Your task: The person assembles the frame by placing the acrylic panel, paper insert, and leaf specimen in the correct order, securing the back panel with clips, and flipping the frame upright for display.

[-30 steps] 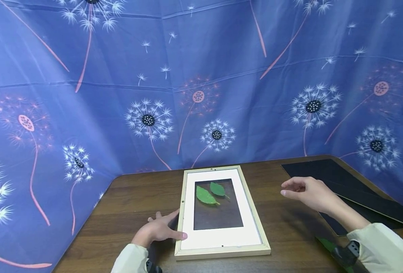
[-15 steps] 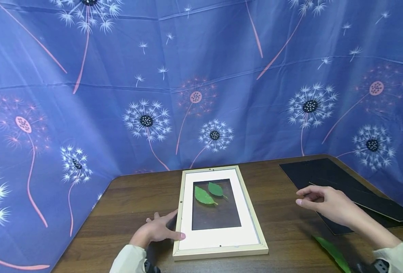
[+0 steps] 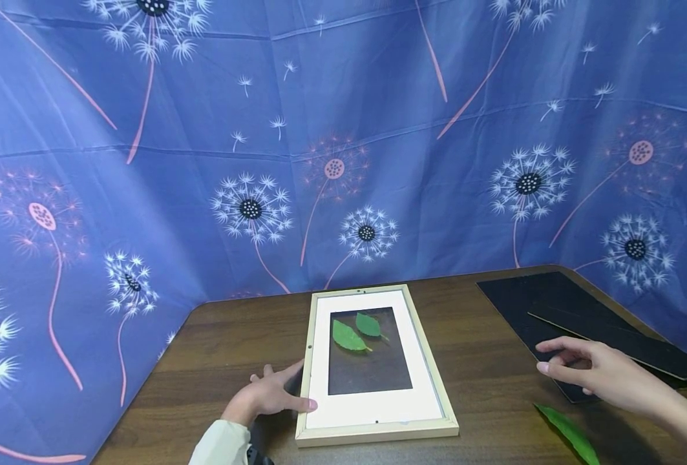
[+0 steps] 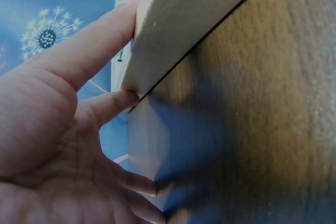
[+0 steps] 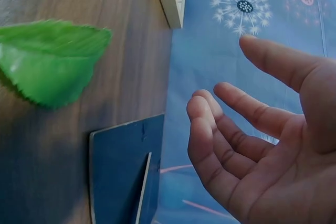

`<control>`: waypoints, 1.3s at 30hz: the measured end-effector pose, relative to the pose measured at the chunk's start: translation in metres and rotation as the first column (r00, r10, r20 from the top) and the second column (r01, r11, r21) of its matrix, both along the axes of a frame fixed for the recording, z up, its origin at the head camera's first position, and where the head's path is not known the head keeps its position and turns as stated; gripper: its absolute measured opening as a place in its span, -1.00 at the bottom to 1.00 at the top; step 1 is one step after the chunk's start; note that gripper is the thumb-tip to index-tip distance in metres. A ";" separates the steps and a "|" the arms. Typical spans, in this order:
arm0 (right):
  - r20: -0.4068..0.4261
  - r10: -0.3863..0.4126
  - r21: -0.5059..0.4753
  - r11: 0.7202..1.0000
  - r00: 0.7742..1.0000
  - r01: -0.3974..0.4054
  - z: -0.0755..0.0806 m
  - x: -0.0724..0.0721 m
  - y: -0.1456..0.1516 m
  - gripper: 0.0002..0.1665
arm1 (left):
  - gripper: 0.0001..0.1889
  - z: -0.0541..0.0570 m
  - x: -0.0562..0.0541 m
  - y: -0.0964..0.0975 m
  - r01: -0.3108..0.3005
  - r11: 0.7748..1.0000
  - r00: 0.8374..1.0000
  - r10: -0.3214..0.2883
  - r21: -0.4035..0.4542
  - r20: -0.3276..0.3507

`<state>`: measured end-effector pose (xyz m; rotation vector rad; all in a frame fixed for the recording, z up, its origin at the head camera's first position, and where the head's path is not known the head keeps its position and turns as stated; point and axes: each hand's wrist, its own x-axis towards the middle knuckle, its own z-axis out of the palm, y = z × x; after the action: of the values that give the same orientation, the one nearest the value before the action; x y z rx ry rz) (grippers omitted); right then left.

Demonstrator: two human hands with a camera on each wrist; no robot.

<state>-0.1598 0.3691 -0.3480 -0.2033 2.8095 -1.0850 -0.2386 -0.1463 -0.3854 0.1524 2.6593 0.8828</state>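
Head view, left hand (image 3: pixel 264 395): fingers spread pretty wide, thumb on the picture frame (image 3: pixel 378 433), index fingertip against its side
Right hand (image 3: pixel 613 374): half-curled, thumb and fingers apart, in the air near a loose leaf (image 3: pixel 570 431) and black boards (image 3: pixel 520 300)
Frame: flat on the desk (image 3: pixel 232 342), two green leaves (image 3: pixel 349 336) inside the white mat (image 3: pixel 372 408)
Backdrop (image 3: pixel 436 194): blue dandelion cloth
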 end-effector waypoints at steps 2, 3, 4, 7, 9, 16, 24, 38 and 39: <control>-0.002 0.002 -0.006 1.000 1.000 -0.002 -0.003 0.002 0.004 -0.40 | -0.02 0.000 0.000 -0.001 -0.002 1.000 1.000 0.002 0.002 0.003; -0.007 0.009 -0.010 1.000 1.000 -0.009 -0.005 0.003 0.005 -0.40 | -0.02 0.000 0.000 -0.002 -0.002 1.000 1.000 0.002 0.001 0.003; -0.008 0.015 -0.013 1.000 1.000 -0.015 -0.007 0.004 0.007 -0.41 | -0.02 -0.001 0.000 -0.002 -0.003 1.000 1.000 0.003 0.002 0.004; -0.010 0.030 -0.021 0.999 0.999 -0.030 -0.012 0.006 0.011 -0.42 | -0.01 -0.002 0.000 -0.003 -0.005 1.000 1.000 0.005 0.000 0.000; 0.000 0.032 -0.026 0.999 0.999 -0.032 -0.015 0.008 0.013 -0.42 | -0.01 -0.002 0.000 -0.003 -0.002 1.000 1.000 0.002 -0.002 -0.004; 0.035 0.020 -0.041 0.999 0.999 -0.019 -0.026 0.014 0.018 -0.41 | -0.01 -0.003 -0.001 -0.004 -0.003 1.000 1.000 0.003 0.013 0.000; 0.178 0.033 -0.118 0.993 0.983 -0.012 -0.043 0.018 0.024 -0.31 | -0.02 -0.003 0.000 -0.003 0.002 1.000 1.000 -0.002 0.008 -0.001; 0.251 0.139 -0.150 0.983 0.958 -0.103 -0.066 0.026 0.033 -0.15 | 0.01 -0.003 0.001 -0.007 0.009 1.000 1.000 -0.009 0.014 -0.018; 0.253 0.133 -0.135 0.986 0.958 -0.101 -0.067 0.026 0.032 -0.14 | 0.01 -0.003 0.001 -0.007 0.008 1.000 1.000 -0.007 0.015 -0.017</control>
<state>-0.1337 0.4015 -0.4154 -0.2182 2.4699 -1.1619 -0.2379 -0.1530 -0.3885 0.1742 2.6666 0.9033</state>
